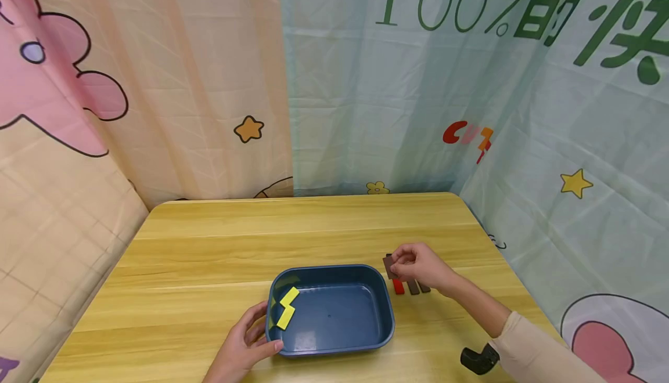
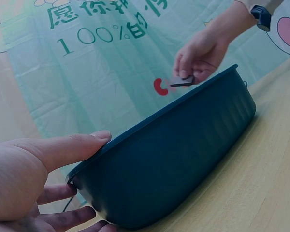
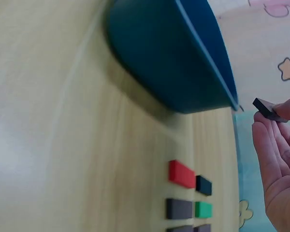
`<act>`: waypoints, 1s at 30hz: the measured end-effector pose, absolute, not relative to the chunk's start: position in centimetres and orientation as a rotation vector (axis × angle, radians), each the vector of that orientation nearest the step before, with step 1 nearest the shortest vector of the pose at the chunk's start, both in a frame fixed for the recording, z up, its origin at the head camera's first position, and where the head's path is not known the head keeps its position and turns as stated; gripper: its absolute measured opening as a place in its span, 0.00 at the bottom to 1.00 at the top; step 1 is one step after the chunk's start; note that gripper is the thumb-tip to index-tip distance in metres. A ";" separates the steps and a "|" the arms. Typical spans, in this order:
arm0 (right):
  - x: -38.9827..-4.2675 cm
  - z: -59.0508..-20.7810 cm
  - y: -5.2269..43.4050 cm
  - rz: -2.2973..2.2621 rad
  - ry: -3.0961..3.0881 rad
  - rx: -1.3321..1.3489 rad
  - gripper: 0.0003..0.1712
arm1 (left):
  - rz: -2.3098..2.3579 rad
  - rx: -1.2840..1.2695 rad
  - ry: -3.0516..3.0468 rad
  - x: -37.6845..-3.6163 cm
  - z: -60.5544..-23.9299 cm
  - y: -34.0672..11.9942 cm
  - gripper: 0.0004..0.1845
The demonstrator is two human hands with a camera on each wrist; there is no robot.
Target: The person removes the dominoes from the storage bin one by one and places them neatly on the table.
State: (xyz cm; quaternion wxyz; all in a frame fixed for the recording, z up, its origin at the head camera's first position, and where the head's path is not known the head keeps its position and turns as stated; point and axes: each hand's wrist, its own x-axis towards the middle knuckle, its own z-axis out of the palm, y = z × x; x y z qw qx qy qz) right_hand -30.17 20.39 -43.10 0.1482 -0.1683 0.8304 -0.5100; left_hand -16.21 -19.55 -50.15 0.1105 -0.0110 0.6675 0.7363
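Pinched between my right hand's [image 1: 418,265] thumb and fingertips is a small flat dark brown block [image 1: 388,267], lifted just beside the dark blue plastic tub [image 1: 384,304]. It looks light, hard and smooth, so I hold its thin edges. My left hand [image 1: 245,345] grips the tub's near corner, thumb on the rim.

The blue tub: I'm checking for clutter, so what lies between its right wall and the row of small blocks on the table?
Only bare wooden table lies between the blue tub and the blocks, as the right wrist view shows.
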 end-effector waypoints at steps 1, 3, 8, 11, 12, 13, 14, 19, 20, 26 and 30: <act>-30.0 -43.3 20.8 -1.469 2.388 -0.475 0.12 | 2.163 -0.029 1.961 -16.2 -50.1 -19.5 0.47; -29.6 -43.8 21.5 -1.487 2.379 -0.444 0.13 | 2.161 -0.024 1.968 -16.3 -50.1 -19.5 0.47; -28.9 -45.4 22.8 -1.523 2.354 -0.362 0.13 | 2.159 -0.020 1.967 -16.4 -50.0 -19.5 0.47; -28.4 -46.4 23.3 -1.497 2.377 -0.373 0.12 | 2.169 -0.021 1.949 -16.3 -50.0 -19.4 0.47; -28.3 -46.7 23.4 -1.484 2.382 -0.380 0.12 | 2.173 -0.023 1.941 -16.3 -50.0 -19.4 0.47; -28.0 -47.1 23.5 -1.475 2.380 -0.389 0.11 | 2.177 -0.026 1.936 -16.3 -50.0 -19.3 0.47; -27.8 -47.5 23.6 -1.465 2.377 -0.388 0.10 | 2.178 -0.029 1.933 -16.3 -50.1 -19.3 0.47; -26.6 -49.2 23.9 -1.474 2.284 -0.315 0.07 | 2.179 -0.034 1.934 -16.3 -50.0 -19.2 0.47; -26.3 -49.4 24.0 -1.471 2.279 -0.291 0.06 | 2.179 -0.033 1.933 -16.3 -50.0 -19.2 0.47; -25.4 -50.0 23.8 -1.386 2.385 -0.203 0.07 | 2.166 -0.044 1.950 -16.2 -49.9 -19.4 0.47; -25.6 -49.9 23.5 -1.341 2.455 -0.165 0.08 | 2.145 -0.058 1.988 -16.2 -49.9 -19.4 0.46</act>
